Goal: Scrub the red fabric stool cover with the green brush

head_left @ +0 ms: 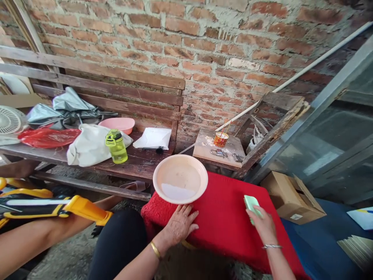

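My left hand (181, 224) lies with fingers spread on the red cloth (224, 210), its fingertips close to the near side of a pale basin (157, 184). Shallow water stands in the basin, with a bright reflection on its surface. A gold bangle circles my left wrist. Over the right part of the cloth, my right hand (264, 223) is closed around a light green scrubbing brush (251, 203). The brush's underside is hidden, so I cannot tell whether its bristles touch the cloth.
A wooden bench (140, 161) carries a green water bottle (118, 147), a white bag (89, 146), a pink bowl (124, 123) and a white packet (154, 137). Padlocks (218, 153) lie on a small stand. Right: a cardboard box (291, 198). Left: another person's leg (37, 241) beside a yellow-black tool (84, 208).
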Demonstrator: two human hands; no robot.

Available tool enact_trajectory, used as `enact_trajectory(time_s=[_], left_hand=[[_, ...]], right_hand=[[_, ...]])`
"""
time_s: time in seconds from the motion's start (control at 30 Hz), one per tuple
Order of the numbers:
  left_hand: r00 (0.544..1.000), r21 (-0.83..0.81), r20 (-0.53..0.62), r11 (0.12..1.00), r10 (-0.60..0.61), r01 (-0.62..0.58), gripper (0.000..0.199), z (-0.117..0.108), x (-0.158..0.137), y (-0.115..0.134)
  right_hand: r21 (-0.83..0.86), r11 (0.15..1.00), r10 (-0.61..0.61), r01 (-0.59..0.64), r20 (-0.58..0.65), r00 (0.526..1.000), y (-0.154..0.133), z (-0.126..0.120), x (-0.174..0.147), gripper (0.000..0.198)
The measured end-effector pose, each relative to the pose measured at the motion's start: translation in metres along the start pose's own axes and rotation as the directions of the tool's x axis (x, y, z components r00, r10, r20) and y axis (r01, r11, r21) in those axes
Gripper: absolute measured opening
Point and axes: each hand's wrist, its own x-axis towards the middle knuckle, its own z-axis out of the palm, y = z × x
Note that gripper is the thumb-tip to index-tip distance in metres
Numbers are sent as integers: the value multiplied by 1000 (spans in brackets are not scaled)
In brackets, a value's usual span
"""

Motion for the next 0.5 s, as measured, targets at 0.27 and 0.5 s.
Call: enact_trajectory(time_s=[0.27,0.5], left_hand=[[995,134,-98,990,-29,42,39,25,-2,-13],[994,143,-106,988,-39,54,36,24,-2,-13]], right_hand=[[48,944,-328,326,237,915,-89,99,2,35],[-147,980,-103,134,202,974,-7,12,66,45]])
